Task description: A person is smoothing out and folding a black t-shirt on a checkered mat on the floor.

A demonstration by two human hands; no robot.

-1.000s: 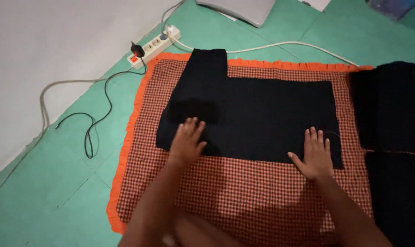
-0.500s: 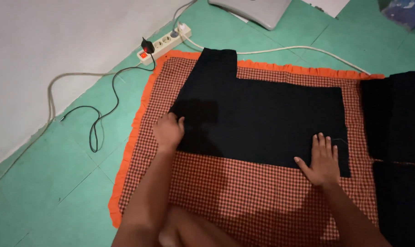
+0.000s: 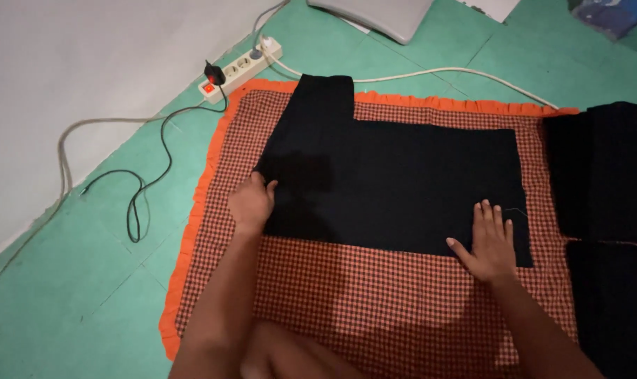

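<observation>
Left of the checked mat (image 3: 374, 302) with its orange frill, a black cable (image 3: 146, 189) loops across the green floor, and a white power strip (image 3: 240, 68) lies off the mat's far left corner. On the mat lies a black folded garment (image 3: 403, 182). The left hand (image 3: 250, 203) is curled around the garment's left edge, forearm stretched forward. The right hand (image 3: 488, 242) lies flat, fingers spread, on the garment's near right corner. More dark fabric (image 3: 606, 175) lies beyond the mat's right side.

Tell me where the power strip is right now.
In the head view, the white power strip lies on the green floor at upper left, just beyond the checkered mat's orange-frilled corner, near the black garment's far end.
</observation>
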